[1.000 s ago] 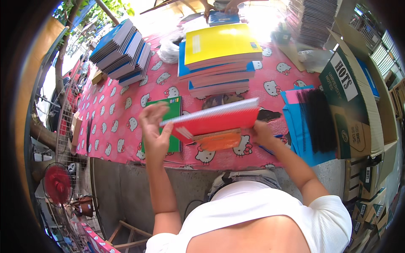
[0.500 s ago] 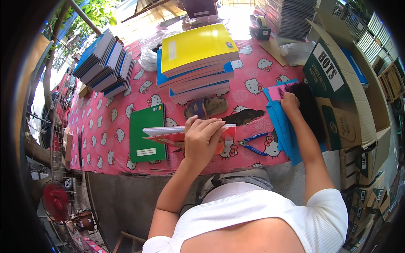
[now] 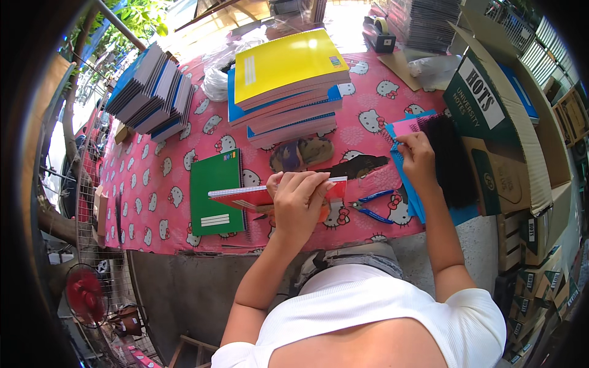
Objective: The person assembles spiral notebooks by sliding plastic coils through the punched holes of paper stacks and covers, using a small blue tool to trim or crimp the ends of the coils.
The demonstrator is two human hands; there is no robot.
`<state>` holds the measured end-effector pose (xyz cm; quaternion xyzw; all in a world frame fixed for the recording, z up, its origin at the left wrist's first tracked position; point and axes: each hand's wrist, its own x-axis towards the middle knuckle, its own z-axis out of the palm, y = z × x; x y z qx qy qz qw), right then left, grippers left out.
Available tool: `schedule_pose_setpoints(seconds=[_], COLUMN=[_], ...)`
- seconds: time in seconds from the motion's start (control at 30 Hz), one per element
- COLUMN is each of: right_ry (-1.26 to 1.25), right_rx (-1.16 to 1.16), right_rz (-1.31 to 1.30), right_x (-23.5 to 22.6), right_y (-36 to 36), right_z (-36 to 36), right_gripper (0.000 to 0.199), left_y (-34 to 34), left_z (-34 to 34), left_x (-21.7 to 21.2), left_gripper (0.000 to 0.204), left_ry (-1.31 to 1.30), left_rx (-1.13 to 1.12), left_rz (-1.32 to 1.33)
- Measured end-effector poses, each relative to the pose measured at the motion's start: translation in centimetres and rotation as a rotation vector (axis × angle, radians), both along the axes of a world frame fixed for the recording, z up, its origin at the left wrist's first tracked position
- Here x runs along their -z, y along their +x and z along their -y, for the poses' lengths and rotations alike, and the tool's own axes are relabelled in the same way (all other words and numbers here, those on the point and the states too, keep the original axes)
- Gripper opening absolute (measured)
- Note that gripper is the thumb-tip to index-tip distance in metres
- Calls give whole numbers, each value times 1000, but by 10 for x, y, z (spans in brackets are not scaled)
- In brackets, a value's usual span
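My left hand is closed around the top of a red notebook, which stands tilted on its edge above the table, its white pages showing. My right hand is pinched over blue sheets at the right. Whatever its fingertips hold is too small to make out. Beside that hand lies a heap of thin black strands, perhaps binding coils, with a pink piece at its far end. Blue-handled cutters lie between my hands. To the left is a green spiral notebook, flat on the table.
A stack of notebooks, yellow on top, stands beyond my hands, with a dark cloth bundle before it. More notebooks are piled far left. An open carton bounds the right side. A tape dispenser sits at the back.
My right hand has drawn back slightly from the black strands toward the blue sheets, its fingertips now pinched. The red notebook has tilted a little in my left hand, showing more cover.
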<state>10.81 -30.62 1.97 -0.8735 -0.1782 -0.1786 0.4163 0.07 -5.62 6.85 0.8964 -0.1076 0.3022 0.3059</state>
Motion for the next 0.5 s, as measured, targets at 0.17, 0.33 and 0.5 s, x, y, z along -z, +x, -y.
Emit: schedule_pose_setpoints(seconds=[0.17,0.33,0.5], right_ry=[154,367,149], right_rx=[-500,-685,-545], right_rz=[-236,-716,-389], right_x=[-42,-47,-63], right_y=[-58,-78,-57], right_z=[-22,-41,-33], right_gripper=[48,65,47], left_y=[-2,-2,-12], left_z=[-1,0,-2], left_x=[1,2,4], left_gripper=[15,17,16], left_ry=[6,13,31], left_rx=[-6,-12,26], left_rz=[9,55,55])
